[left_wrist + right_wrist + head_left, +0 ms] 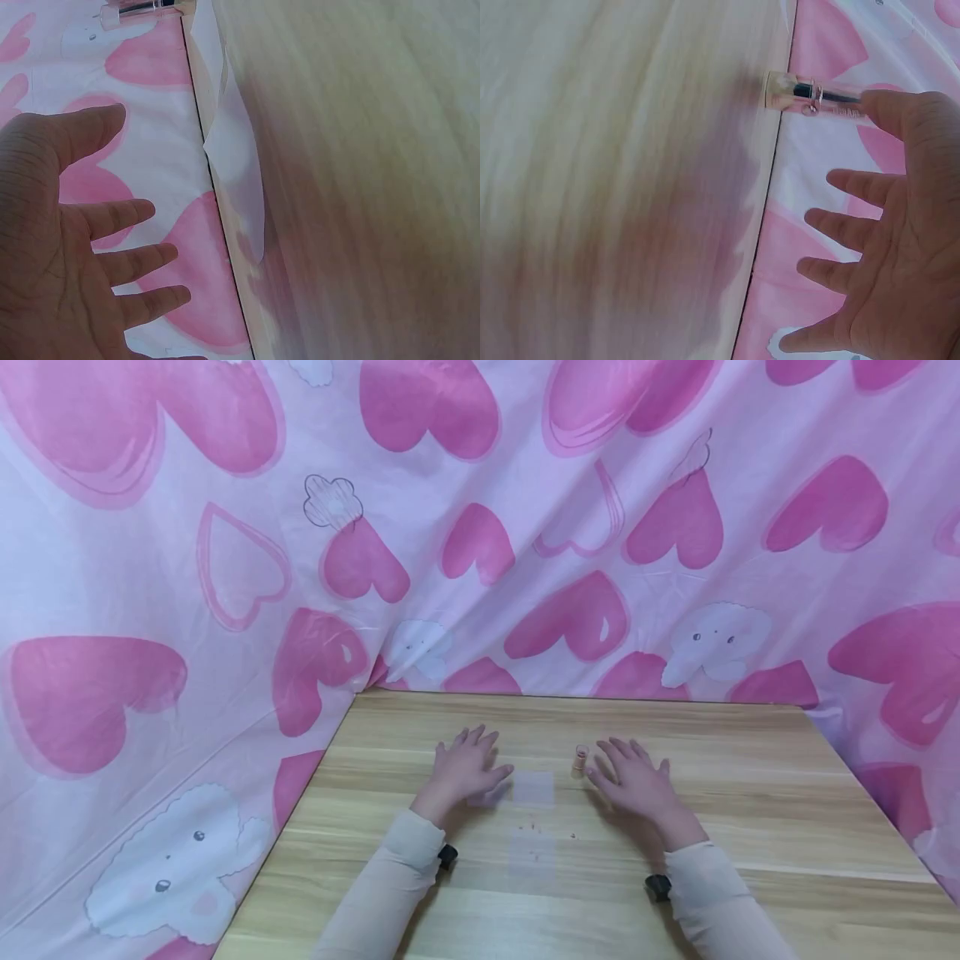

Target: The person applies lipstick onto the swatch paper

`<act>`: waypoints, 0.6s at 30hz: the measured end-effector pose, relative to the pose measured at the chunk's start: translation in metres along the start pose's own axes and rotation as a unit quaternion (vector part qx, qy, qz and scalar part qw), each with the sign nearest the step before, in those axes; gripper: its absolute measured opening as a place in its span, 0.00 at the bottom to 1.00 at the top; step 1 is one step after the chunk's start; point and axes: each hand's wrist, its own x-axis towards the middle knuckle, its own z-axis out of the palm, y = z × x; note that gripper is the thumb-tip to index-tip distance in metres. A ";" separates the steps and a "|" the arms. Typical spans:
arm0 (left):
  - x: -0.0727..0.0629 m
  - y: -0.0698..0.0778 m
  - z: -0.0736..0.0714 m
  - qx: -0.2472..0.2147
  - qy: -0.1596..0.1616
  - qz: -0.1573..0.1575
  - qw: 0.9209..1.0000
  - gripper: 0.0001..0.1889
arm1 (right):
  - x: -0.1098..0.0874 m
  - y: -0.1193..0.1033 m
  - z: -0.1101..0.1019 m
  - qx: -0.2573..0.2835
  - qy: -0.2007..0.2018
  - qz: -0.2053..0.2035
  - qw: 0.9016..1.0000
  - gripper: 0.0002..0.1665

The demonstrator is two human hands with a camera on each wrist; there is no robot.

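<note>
My left hand is over the left part of the wooden table, fingers spread and holding nothing. Beneath its thumb lies a thin whitish sheet; its edge curls up in the left wrist view, where the sheet stands off the wood. On the right, my right hand has its fingers spread too. Close beside its thumb a small clear tube stands upright, with a dark stem inside and a pinkish band. In the right wrist view the thumb tip overlaps the tube; I cannot tell if they touch.
Two more pale translucent squares lie between the hands, one nearer me. Tiny reddish crumbs are scattered around the nearer one. A pink heart-patterned cloth hangs behind and beside the wooden table.
</note>
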 end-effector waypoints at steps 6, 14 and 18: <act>0.000 0.003 0.003 0.004 -0.006 0.003 1.000 0.42 | 0.004 -0.004 0.008 0.007 -0.010 -0.007 1.000 0.39; 0.000 0.005 0.004 0.011 -0.004 0.008 1.000 0.42 | 0.014 -0.012 0.017 0.018 -0.019 -0.004 1.000 0.35; 0.002 0.006 0.005 0.017 -0.004 0.015 1.000 0.42 | 0.017 -0.014 0.019 0.020 -0.020 -0.004 1.000 0.35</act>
